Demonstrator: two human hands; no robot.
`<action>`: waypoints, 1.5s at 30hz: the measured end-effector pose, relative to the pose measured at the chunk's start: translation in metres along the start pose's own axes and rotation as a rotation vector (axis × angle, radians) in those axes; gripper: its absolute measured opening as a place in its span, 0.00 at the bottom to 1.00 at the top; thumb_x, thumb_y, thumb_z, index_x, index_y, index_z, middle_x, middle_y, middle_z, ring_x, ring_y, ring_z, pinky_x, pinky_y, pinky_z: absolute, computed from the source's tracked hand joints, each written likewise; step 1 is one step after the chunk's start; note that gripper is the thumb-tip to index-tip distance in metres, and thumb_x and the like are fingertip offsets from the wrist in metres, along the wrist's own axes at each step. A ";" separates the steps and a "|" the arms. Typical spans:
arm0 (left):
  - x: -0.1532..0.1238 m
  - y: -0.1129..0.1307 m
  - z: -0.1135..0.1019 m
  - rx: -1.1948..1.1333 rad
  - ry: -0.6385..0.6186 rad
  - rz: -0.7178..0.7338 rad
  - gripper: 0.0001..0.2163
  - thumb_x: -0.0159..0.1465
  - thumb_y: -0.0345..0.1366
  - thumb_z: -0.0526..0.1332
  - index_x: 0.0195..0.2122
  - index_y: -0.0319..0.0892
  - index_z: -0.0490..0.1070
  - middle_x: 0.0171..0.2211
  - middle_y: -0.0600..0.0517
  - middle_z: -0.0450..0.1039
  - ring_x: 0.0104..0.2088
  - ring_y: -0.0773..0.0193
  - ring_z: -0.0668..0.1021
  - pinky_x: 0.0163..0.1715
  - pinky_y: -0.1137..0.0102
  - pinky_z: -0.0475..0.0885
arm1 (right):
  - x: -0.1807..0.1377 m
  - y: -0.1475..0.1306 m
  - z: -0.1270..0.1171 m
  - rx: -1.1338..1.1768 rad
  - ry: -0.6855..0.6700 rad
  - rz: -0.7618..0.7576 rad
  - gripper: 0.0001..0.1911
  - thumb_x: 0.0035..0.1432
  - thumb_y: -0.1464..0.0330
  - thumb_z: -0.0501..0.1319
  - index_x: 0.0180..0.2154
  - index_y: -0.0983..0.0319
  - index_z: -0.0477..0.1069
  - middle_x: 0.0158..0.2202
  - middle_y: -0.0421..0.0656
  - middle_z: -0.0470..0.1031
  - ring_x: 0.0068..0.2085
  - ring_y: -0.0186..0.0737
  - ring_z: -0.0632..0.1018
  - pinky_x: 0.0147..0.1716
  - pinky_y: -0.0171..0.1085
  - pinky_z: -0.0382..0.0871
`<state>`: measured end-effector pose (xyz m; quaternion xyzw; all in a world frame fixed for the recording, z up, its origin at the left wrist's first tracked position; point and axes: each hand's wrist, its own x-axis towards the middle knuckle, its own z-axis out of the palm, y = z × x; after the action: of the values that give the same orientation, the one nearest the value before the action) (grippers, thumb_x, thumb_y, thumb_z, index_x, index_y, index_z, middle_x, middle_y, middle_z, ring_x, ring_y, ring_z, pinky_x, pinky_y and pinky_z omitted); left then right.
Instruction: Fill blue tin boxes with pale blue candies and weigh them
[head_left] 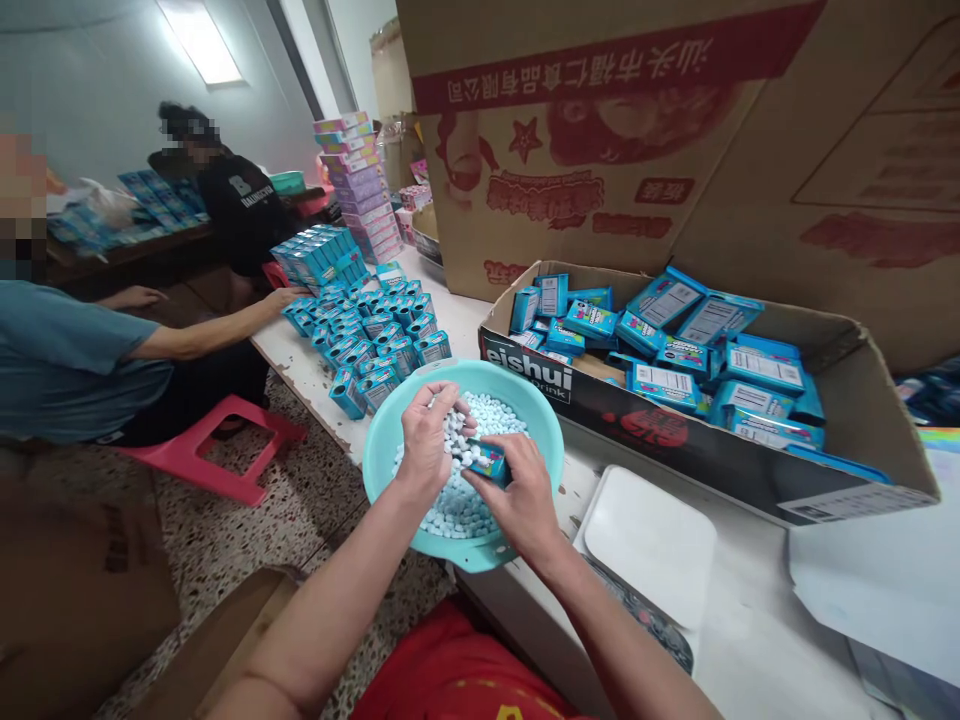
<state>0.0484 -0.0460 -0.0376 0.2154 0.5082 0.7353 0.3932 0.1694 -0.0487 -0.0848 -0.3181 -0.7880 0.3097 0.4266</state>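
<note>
A turquoise basin point(551, 430) full of small white candies point(461, 510) stands at the table's edge, beneath both hands. My left hand point(429, 435) is cupped around a heap of these candies, its fingers curled. Across from it my right hand point(523, 487) grips a small blue box point(491, 461) lying tilted, with its end turned toward the left hand. Candies bunch between the left palm and that end of the box. The box's far side is hidden by the right fingers.
Many small blue boxes point(375, 335) stand on the table beyond the basin. To the right, a cardboard carton point(600, 415) holds more blue boxes, and a white scale point(649, 540) lies before it. A co-worker's arm point(217, 325) reaches in from the left, near a pink stool point(225, 450).
</note>
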 end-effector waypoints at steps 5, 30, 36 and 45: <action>-0.001 -0.001 -0.002 -0.002 -0.019 0.019 0.14 0.53 0.44 0.64 0.22 0.39 0.66 0.19 0.56 0.68 0.19 0.69 0.73 0.20 0.74 0.67 | 0.001 0.001 -0.002 0.008 -0.038 0.037 0.17 0.50 0.66 0.67 0.43 0.57 0.69 0.39 0.43 0.74 0.42 0.47 0.72 0.41 0.44 0.63; 0.014 -0.033 -0.066 1.309 -0.653 0.021 0.20 0.49 0.52 0.63 0.38 0.44 0.73 0.40 0.45 0.73 0.46 0.48 0.72 0.47 0.56 0.64 | 0.001 0.014 -0.012 0.362 0.302 0.319 0.19 0.47 0.63 0.69 0.43 0.58 0.71 0.42 0.43 0.73 0.43 0.43 0.75 0.45 0.43 0.67; -0.014 -0.055 -0.060 1.422 -0.913 0.065 0.26 0.50 0.43 0.61 0.51 0.44 0.68 0.48 0.42 0.71 0.48 0.47 0.71 0.47 0.59 0.65 | 0.010 0.013 -0.010 0.267 0.193 0.227 0.17 0.46 0.66 0.68 0.40 0.58 0.73 0.40 0.43 0.74 0.43 0.44 0.74 0.45 0.44 0.67; 0.003 -0.035 -0.063 1.093 -0.540 -0.118 0.08 0.44 0.30 0.59 0.27 0.44 0.71 0.21 0.55 0.70 0.23 0.62 0.73 0.22 0.72 0.64 | 0.006 0.019 -0.017 0.197 0.175 0.229 0.17 0.47 0.63 0.68 0.42 0.57 0.72 0.40 0.43 0.74 0.42 0.44 0.75 0.43 0.42 0.68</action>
<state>0.0141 -0.0736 -0.0944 0.5364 0.7051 0.2647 0.3808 0.1862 -0.0286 -0.0884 -0.3882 -0.6723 0.4033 0.4844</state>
